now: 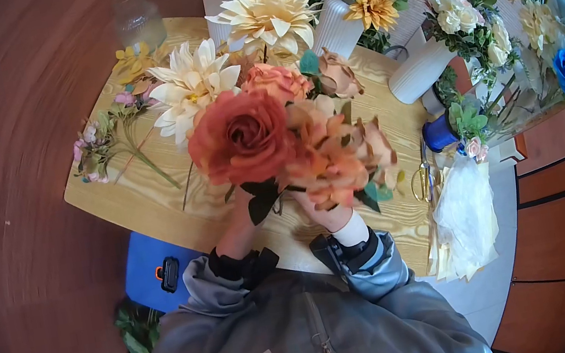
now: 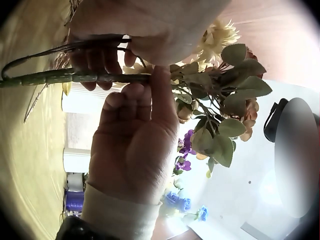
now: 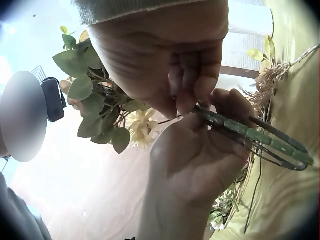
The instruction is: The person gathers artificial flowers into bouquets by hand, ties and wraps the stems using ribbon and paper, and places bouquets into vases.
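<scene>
Head view: a bouquet (image 1: 328,161) of coral, peach and dusky flowers was held up above the near edge of the wooden table (image 1: 399,224). In the left wrist view, its thick green stem (image 2: 50,79) was seen below the leaves, with a thin dark stem (image 2: 55,48) bent back beside it in a loop. The stem was gripped high up, near the leaves, by the right hand (image 2: 135,145), with the thumb pressed against it and the other fingers curled inward. In the right wrist view, the same stem was seen to be held across the fingers of the left hand (image 3: 200,155), which were bent around it; how firmly it was clasped could not be told.

Two large cream dahlias (image 1: 194,95) were seen just beyond the bouquet, and a spray of small pink flowers (image 1: 92,145) was laid at the table's left side. To the right, scissors (image 1: 422,181) had been set down near a blue spool (image 1: 440,133) and a pile of pale wrapping sheets (image 1: 465,220). White ribbed vases (image 1: 422,71) filled with flowers were placed along the far side. Below the table's left edge, a blue box (image 1: 141,271) was partly seen.
</scene>
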